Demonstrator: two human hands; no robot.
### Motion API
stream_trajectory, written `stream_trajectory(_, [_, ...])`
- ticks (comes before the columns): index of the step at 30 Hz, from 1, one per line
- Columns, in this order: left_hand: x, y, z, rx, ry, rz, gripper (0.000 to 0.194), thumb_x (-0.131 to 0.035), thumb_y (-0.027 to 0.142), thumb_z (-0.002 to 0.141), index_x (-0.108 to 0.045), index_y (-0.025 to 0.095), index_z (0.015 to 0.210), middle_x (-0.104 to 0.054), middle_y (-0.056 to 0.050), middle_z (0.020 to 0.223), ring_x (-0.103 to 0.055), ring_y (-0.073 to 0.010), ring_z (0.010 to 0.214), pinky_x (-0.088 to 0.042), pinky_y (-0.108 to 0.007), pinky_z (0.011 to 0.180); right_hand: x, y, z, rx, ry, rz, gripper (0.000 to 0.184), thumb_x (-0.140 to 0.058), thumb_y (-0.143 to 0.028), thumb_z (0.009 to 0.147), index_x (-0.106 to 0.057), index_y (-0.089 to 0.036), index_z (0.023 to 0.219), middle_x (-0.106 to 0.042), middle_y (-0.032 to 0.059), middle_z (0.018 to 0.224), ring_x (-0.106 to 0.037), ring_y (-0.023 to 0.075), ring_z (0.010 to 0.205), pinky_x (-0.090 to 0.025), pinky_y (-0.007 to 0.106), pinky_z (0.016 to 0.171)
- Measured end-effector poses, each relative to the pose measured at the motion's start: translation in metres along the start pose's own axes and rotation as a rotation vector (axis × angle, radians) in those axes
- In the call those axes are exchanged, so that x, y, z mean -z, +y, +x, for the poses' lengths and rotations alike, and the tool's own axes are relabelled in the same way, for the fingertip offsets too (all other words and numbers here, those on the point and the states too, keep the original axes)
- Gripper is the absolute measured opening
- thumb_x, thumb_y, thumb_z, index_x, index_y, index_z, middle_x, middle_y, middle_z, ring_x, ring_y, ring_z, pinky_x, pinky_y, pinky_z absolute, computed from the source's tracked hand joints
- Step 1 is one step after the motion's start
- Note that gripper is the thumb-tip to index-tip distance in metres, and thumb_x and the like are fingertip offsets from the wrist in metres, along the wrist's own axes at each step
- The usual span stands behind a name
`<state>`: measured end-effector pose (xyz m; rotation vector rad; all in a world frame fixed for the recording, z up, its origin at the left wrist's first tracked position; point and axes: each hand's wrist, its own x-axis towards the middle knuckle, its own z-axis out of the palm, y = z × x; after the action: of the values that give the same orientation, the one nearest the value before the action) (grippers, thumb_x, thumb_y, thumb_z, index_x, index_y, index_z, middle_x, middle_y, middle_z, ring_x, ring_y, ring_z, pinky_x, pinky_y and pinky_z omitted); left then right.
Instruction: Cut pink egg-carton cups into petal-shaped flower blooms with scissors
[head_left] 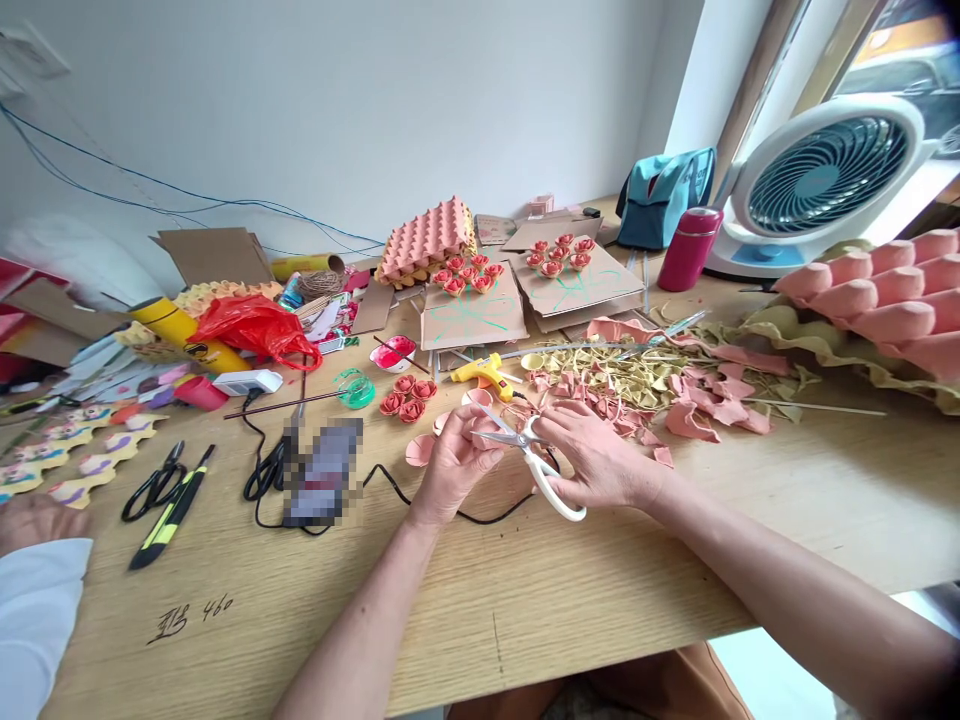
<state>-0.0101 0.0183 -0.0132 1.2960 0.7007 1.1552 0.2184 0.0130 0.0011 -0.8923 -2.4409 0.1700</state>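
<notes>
White-handled scissors (523,439), head view: R hand (589,455) grip closed round handles, blades apart, long axis pointing approx L to pink pc (482,427) pinched in L hand (454,455) grip, above tabletop (600,590); L hand nearer blade tips. Tabletop handwriting (217,608): "460" readable, preceding char(s) unclear; blue bag (656,200) w/ lettering illegible.

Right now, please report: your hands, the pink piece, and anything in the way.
Right hand on scissors, blades parted. Left hand pinching pink piece at the blades. Black cord passes under left wrist, possible snag.
</notes>
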Motion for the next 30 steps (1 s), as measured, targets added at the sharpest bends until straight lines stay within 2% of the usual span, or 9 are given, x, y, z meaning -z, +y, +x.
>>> stream_trajectory(3, [0.001, 0.003, 0.0, 0.006, -0.012, 0.029, 0.045, -0.081, 0.022, 0.08, -0.052, 0.026, 0.115, -0.063, 0.004, 0.087, -0.063, -0.0117, 0.087, -0.048, -0.026, 0.087, 0.0, 0.001, 0.0, 0.01, 0.008, -0.001, 0.022, -0.056, -0.042, 0.09, -0.052, -0.02, 0.093, -0.061, 0.0072, 0.089, -0.055, 0.0245, 0.084, -0.04, 0.041, 0.089])
stream_trajectory(9, [0.001, 0.008, -0.001, 0.064, -0.019, -0.032, 0.046, -0.083, 0.023, 0.076, -0.054, 0.025, 0.112, -0.067, 0.0, 0.099, -0.065, -0.016, 0.098, -0.05, -0.028, 0.086, 0.002, 0.0, 0.001, 0.019, 0.006, 0.007, 0.025, -0.057, -0.044, 0.089, -0.053, -0.02, 0.094, -0.062, 0.0084, 0.092, -0.055, 0.0251, 0.084, -0.041, 0.043, 0.091])
stream_trajectory(14, [0.002, 0.009, -0.002, 0.114, -0.013, -0.063, 0.047, -0.085, 0.024, 0.074, -0.058, 0.025, 0.112, -0.061, 0.002, 0.087, -0.063, -0.0152, 0.089, -0.051, -0.029, 0.083, 0.003, -0.001, 0.001, 0.027, -0.018, 0.015, 0.026, -0.057, -0.044, 0.089, -0.054, -0.02, 0.098, -0.062, 0.0093, 0.095, -0.056, 0.026, 0.087, -0.041, 0.045, 0.094])
stream_trajectory(19, [0.003, 0.01, -0.002, 0.116, -0.002, -0.046, 0.046, -0.085, 0.023, 0.073, -0.062, 0.026, 0.112, -0.054, 0.004, 0.077, -0.059, -0.0143, 0.082, -0.05, -0.031, 0.082, 0.003, -0.002, 0.0, 0.029, -0.022, 0.038, 0.021, -0.057, -0.041, 0.09, -0.053, -0.021, 0.093, -0.063, 0.0083, 0.093, -0.056, 0.0247, 0.085, -0.041, 0.045, 0.095])
stream_trajectory(26, [0.001, 0.015, -0.002, 0.11, -0.012, -0.062, 0.046, -0.086, 0.022, 0.072, -0.062, 0.025, 0.111, -0.058, 0.003, 0.082, -0.059, -0.0125, 0.081, -0.05, -0.027, 0.082, 0.002, -0.001, 0.0, 0.042, 0.005, 0.064, 0.021, -0.058, -0.041, 0.09, -0.052, -0.021, 0.091, -0.063, 0.0067, 0.088, -0.056, 0.0235, 0.081, -0.04, 0.045, 0.096])
stream_trajectory(30, [0.002, 0.016, -0.002, 0.1, -0.008, -0.062, 0.044, -0.085, 0.02, 0.073, -0.064, 0.026, 0.111, -0.051, 0.005, 0.075, -0.06, -0.0125, 0.081, -0.05, -0.026, 0.08, 0.002, -0.001, -0.001, 0.052, 0.011, 0.072, 0.022, -0.058, -0.041, 0.09, -0.052, -0.02, 0.091, -0.062, 0.0068, 0.089, -0.056, 0.0231, 0.081, -0.04, 0.044, 0.097])
